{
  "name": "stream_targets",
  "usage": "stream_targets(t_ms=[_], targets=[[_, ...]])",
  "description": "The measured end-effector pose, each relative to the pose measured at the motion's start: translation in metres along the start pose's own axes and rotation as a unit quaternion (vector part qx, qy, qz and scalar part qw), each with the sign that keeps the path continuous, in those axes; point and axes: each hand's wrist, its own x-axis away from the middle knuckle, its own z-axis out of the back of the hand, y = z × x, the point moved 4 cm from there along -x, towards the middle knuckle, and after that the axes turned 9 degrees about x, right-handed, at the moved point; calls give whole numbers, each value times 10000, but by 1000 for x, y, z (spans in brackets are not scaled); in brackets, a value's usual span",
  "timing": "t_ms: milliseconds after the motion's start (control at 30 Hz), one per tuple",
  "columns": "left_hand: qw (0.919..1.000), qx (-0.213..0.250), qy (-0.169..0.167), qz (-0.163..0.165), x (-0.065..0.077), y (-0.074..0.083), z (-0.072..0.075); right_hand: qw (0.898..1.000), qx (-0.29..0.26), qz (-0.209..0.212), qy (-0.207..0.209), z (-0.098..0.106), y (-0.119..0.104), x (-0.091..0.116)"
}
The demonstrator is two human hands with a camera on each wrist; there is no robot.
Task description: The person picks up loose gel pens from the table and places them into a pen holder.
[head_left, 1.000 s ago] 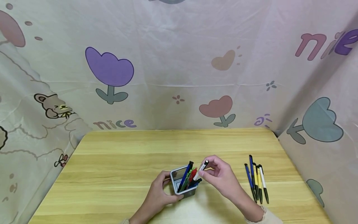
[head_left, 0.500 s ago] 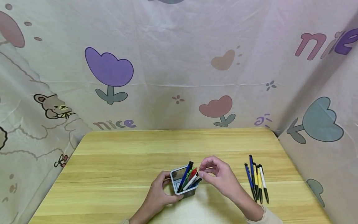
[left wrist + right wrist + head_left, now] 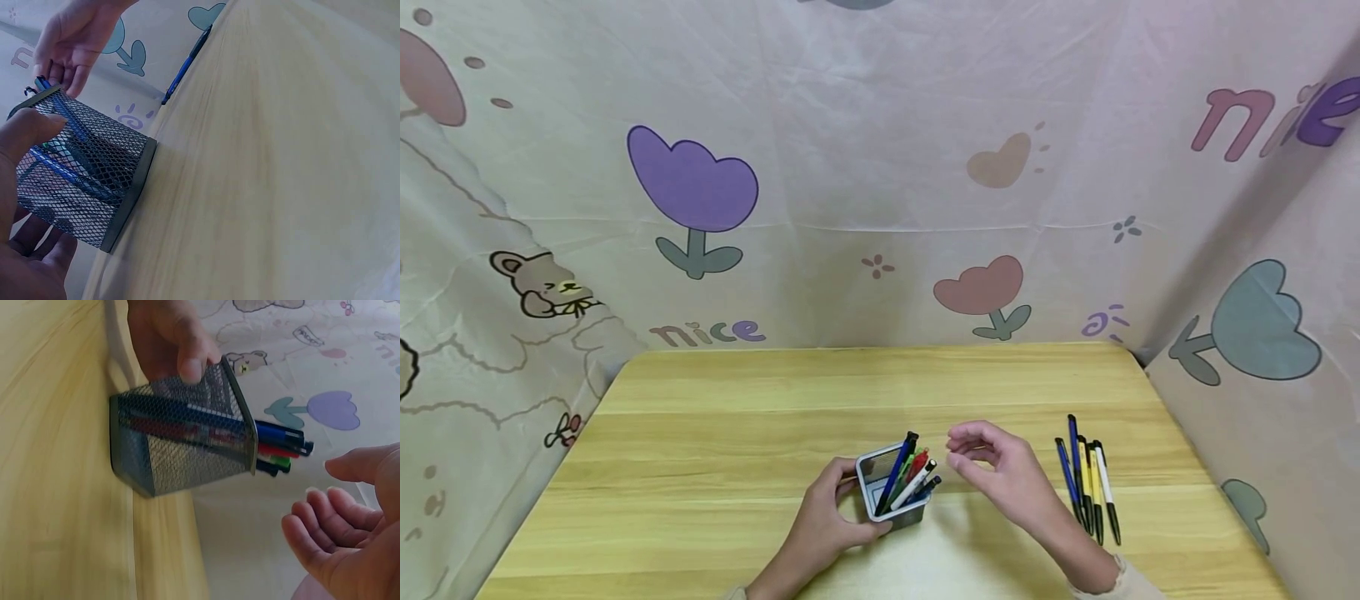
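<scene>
My left hand [image 3: 831, 512] grips a square black mesh pen holder [image 3: 912, 517] with a pale rim, its thumb along the near side. Inside lean several pens: a blue pen [image 3: 897, 469], a red pen [image 3: 920, 462], green and dark ones, and a white pen [image 3: 913, 487] with a black tip. To the right of the holder my right hand [image 3: 1003, 471] hovers, fingers loosely bent with nothing between them. In the right wrist view, its fingertips are apart from the pen tops [image 3: 284, 450]. Through the mesh wall [image 3: 87, 169], pen bodies show in the left wrist view.
Several pens lie side by side on the wooden table [image 3: 737, 450] at the right: blue pens [image 3: 1067, 475], yellow pens [image 3: 1097, 492] and a white pen [image 3: 1106, 479], all with black ends. A patterned cloth [image 3: 850, 150] hangs behind the table and along both sides.
The right hand has let go of the white pen, which dropped lower into the holder. That hand has then drawn back to the right. The left hand and holder have stayed put.
</scene>
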Motion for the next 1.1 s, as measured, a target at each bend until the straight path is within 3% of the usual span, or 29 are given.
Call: stream_targets(t_ms=[267,433,800,1100], targets=[[9999,67,-68,86,1,0,0,9912,1232,-258,417,20,16,0],[10000,26,17,69,0,1,0,9830,1723,-362,519,34,28,2],[10000,20,-56,49,1,0,1,9606,2624,-862,322,56,57,3],[9999,88,-32,92,1,-1,1,9442,3141,-958,260,66,75,2]])
